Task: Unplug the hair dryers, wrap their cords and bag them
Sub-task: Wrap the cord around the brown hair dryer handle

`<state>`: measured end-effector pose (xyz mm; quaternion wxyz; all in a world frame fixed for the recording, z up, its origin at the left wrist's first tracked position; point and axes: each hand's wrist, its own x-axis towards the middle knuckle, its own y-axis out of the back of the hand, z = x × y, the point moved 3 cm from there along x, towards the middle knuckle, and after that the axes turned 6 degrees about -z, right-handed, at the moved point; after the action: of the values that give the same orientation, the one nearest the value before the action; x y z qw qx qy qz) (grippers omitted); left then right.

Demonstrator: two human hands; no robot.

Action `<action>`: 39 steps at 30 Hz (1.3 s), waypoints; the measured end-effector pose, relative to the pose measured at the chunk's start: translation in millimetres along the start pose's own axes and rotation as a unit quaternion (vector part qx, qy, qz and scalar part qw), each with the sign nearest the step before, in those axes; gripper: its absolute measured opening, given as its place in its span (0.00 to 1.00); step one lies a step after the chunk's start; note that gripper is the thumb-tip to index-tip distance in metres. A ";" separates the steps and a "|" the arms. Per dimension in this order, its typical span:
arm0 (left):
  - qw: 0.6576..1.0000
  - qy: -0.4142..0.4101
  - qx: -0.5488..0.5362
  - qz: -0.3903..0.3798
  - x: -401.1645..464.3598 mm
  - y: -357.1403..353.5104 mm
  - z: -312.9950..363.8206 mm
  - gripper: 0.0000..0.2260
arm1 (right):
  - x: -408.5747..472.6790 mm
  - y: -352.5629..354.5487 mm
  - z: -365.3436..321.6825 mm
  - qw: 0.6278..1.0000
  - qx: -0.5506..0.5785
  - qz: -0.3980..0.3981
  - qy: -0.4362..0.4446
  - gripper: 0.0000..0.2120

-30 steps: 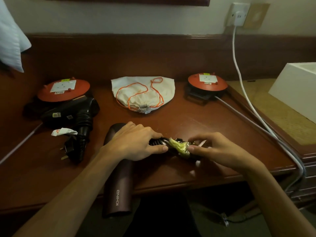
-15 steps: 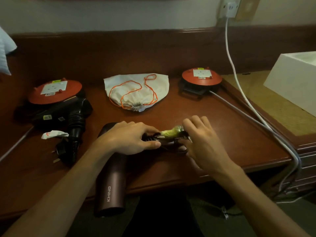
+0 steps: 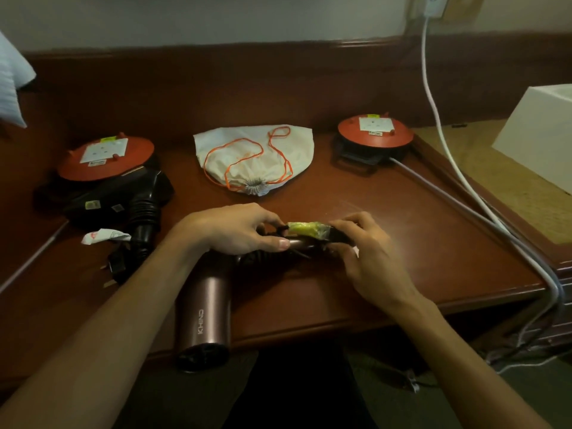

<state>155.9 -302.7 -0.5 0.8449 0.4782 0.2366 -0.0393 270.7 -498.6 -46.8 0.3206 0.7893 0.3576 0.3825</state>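
Gripping the handle of the pink dryer (image 3: 204,311) at frame centre, the left hand (image 3: 230,232) lies palm down, fingers curled over the top, thumb pressed flat along the handle's near side. Forearm runs in from the lower left. The dryer's barrel points toward the lower edge and overhangs the desk (image 3: 387,230).

Right hand (image 3: 368,255) comes in from the lower right, wrist bent, fingers curled over the bundled black cord (image 3: 340,236) against the handle end. A yellow tag (image 3: 305,229) sits between the two hands, on the cord. Whether the right thumb pinches the cord from below cannot be told; it is hidden.

Black dryer (image 3: 123,199) lies at middle left, its ribbed cord collar toward the viewer, plug (image 3: 116,267) free on the desk beside a white paper tag (image 3: 103,236).

Cloth bag (image 3: 257,156), drawstring orange, rests upper centre, mouth gathered and facing the hands, apart from both dryers.

Two red cord reels: left reel (image 3: 105,157) touching the black dryer behind it, right reel (image 3: 374,133) upper right. White cable (image 3: 433,97) runs from the wall socket (image 3: 433,4) down past the desk's right edge.
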 end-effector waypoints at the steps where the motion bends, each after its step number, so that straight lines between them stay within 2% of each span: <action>1: 1.000 0.002 0.002 0.003 0.6 -0.5 -0.7 0.19 | 0.4 0.9 0.8 1.000 0.006 0.001 0.003 0.15; 7: 0.999 -0.014 -0.001 -0.036 5.1 8.1 0.1 0.19 | -5.4 -6.2 0.9 0.996 0.075 0.036 0.009 0.15; 14: 0.994 0.028 0.009 -0.103 10.8 36.4 -3.5 0.28 | 7.6 -11.5 2.2 0.997 0.077 0.023 -0.003 0.15; 16: 0.992 0.043 -0.007 -0.122 12.3 43.3 -7.2 0.26 | 10.4 -15.0 1.9 0.998 0.054 -0.027 0.004 0.21; 18: 0.989 0.052 -0.004 -0.141 13.4 48.0 -9.5 0.24 | 11.4 -19.7 0.2 0.996 0.026 -0.087 0.013 0.32; 20: 0.987 0.063 0.000 -0.150 15.1 51.1 -10.2 0.23 | 13.4 -22.6 -2.0 0.994 -0.021 -0.099 0.035 0.37; 23: 0.985 0.071 -0.007 -0.155 17.5 51.8 -10.1 0.20 | 17.6 -22.4 -1.3 0.993 -0.066 -0.075 0.061 0.34; 28: 0.984 0.077 -0.018 -0.158 16.1 50.2 -8.3 0.18 | 20.5 -14.9 7.9 0.995 -0.001 -0.076 0.061 0.34; 32: 0.987 0.076 0.002 -0.141 15.6 45.0 -10.8 0.25 | 22.1 -14.5 7.7 0.994 -0.007 -0.093 0.056 0.36; 35: 0.992 0.045 0.004 -0.115 17.3 38.0 -18.6 0.28 | 21.7 -8.8 2.2 0.991 -0.038 -0.122 0.042 0.35; 39: 0.997 0.018 -0.008 -0.074 16.2 34.3 -26.2 0.24 | 18.4 -4.2 -10.8 0.979 -0.128 -0.145 0.064 0.28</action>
<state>170.8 -259.9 8.2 0.8390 0.4536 0.2863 -0.0912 268.6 -478.9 -37.8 0.4472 0.6553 0.4360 0.4248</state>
